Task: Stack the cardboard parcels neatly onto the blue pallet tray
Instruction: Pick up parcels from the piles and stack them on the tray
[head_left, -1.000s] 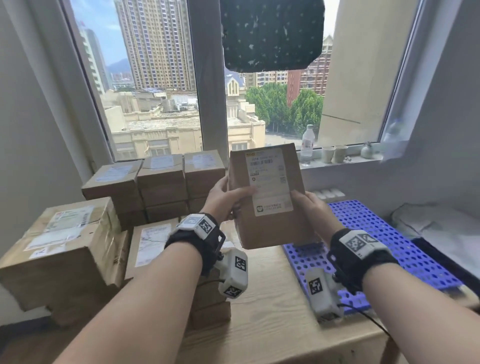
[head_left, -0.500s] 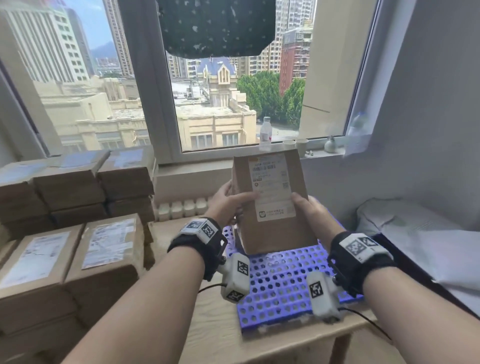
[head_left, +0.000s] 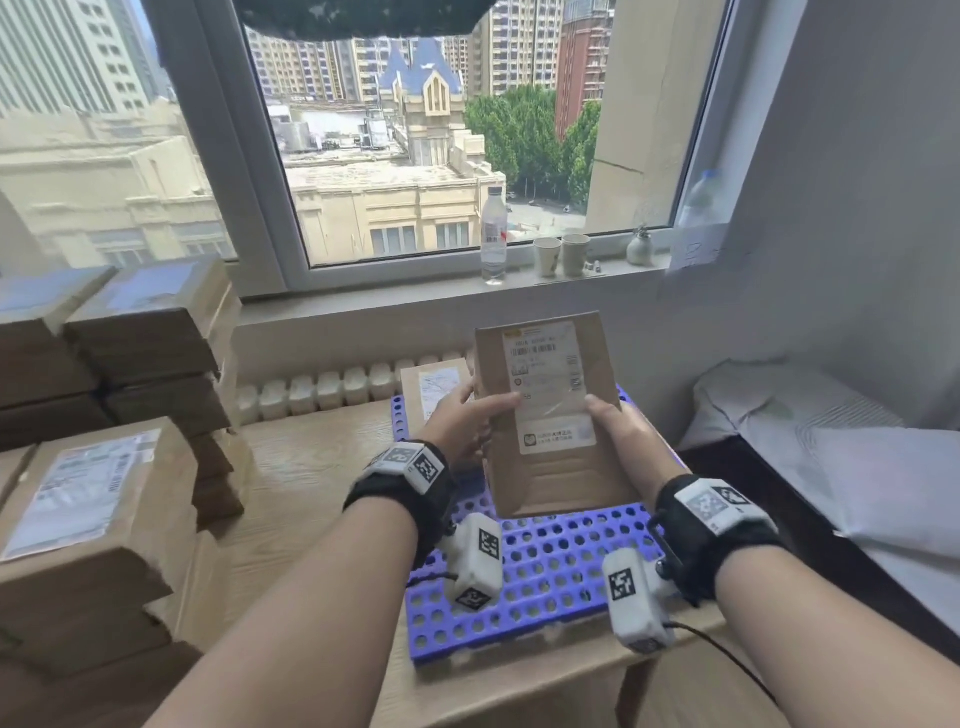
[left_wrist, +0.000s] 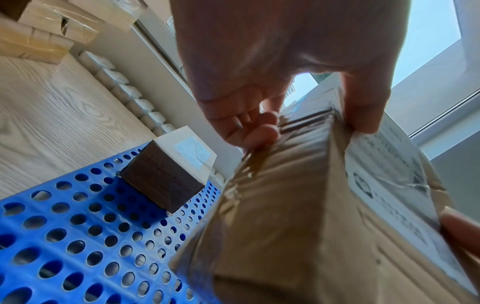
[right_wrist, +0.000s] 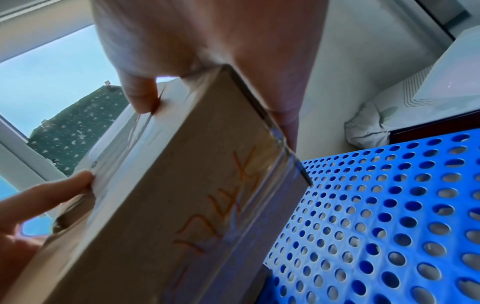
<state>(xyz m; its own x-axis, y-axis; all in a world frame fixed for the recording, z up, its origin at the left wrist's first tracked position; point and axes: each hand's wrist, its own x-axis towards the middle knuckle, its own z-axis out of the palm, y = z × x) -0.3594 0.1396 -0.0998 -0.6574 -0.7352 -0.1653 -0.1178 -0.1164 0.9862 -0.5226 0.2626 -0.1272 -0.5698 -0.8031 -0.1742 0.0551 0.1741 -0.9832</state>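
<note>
Both my hands hold a brown cardboard parcel (head_left: 550, 483) with a white shipping label, tilted label-up above the blue perforated pallet tray (head_left: 545, 582). My left hand (head_left: 467, 421) grips its left edge, thumb on the label face. My right hand (head_left: 615, 423) grips the right edge. In the left wrist view the parcel (left_wrist: 298, 216) hangs over the tray (left_wrist: 78, 236), fingers (left_wrist: 262, 131) underneath. The right wrist view shows orange writing on the parcel's side (right_wrist: 197, 205). A second parcel (head_left: 434, 387) lies on the tray's far left corner.
Stacks of more cardboard parcels (head_left: 98, 509) stand on the wooden table (head_left: 311, 493) at the left. A water bottle (head_left: 493, 234) and paper cups (head_left: 561, 254) sit on the windowsill. Bedding (head_left: 831, 441) lies right of the tray.
I have carried the parcel from the left side over to the tray, and lowered it. My view has turned right, so the tray now lies straight ahead.
</note>
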